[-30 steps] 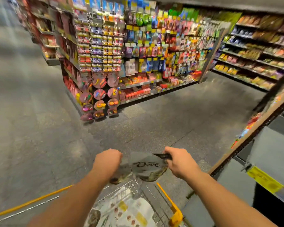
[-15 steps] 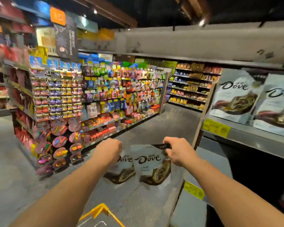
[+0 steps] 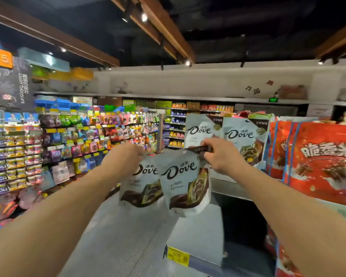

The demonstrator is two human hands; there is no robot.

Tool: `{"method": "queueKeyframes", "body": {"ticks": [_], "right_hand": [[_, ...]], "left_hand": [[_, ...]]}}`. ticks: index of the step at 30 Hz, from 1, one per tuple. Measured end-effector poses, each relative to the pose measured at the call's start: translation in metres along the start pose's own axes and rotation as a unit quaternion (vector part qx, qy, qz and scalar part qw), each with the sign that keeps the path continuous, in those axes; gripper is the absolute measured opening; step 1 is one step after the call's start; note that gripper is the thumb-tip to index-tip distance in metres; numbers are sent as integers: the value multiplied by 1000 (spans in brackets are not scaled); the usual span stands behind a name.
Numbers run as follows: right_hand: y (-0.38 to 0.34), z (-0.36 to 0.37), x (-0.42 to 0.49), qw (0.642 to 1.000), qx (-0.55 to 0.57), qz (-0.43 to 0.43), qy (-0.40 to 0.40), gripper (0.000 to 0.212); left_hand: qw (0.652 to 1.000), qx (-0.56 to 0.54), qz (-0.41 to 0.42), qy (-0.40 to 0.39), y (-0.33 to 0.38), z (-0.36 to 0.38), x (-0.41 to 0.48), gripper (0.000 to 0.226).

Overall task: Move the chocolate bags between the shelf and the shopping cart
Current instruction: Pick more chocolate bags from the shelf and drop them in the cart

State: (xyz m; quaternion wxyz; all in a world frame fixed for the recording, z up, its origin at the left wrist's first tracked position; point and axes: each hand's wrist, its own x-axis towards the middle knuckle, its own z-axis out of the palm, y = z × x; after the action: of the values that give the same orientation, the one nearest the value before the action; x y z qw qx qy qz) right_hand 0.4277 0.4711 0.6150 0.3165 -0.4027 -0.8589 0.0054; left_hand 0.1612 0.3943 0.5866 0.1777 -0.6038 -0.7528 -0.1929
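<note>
The 2 held Dove bags (image 3: 185,182) are pale grey-white with dark brown lettering and a brown-and-green swirl below. The 2 shelved Dove bags (image 3: 202,130) match. The red bags (image 3: 324,162) carry white characters and blue stripes — the price tag (image 3: 177,256) is yellow.

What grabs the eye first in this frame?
At centre frame the left hand holds a white Dove bag by its top, and the right hand pinches a second Dove bag by its dark top strip. Just behind the right hand, two matching Dove bags stand upright on the shelf, beside big red bags at far right. Colourful candy packets fill the racks at left.
</note>
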Motion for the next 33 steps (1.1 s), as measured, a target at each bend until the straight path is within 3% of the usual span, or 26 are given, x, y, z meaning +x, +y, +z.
{"method": "queueKeyframes", "body": {"ticks": [15,29,33], "right_hand": [[62,-122,30,987,-59,53,137,15],[95,-121,56,969,-82,146,179,26],[106,-115,58,966,-76,171,180,17]], "left_hand": [[989,-16,31,143,103,-80,58,23],[987,-83,58,121,111,-46,144,14],[987,-86,77,114,116,-33,161,16]]}}
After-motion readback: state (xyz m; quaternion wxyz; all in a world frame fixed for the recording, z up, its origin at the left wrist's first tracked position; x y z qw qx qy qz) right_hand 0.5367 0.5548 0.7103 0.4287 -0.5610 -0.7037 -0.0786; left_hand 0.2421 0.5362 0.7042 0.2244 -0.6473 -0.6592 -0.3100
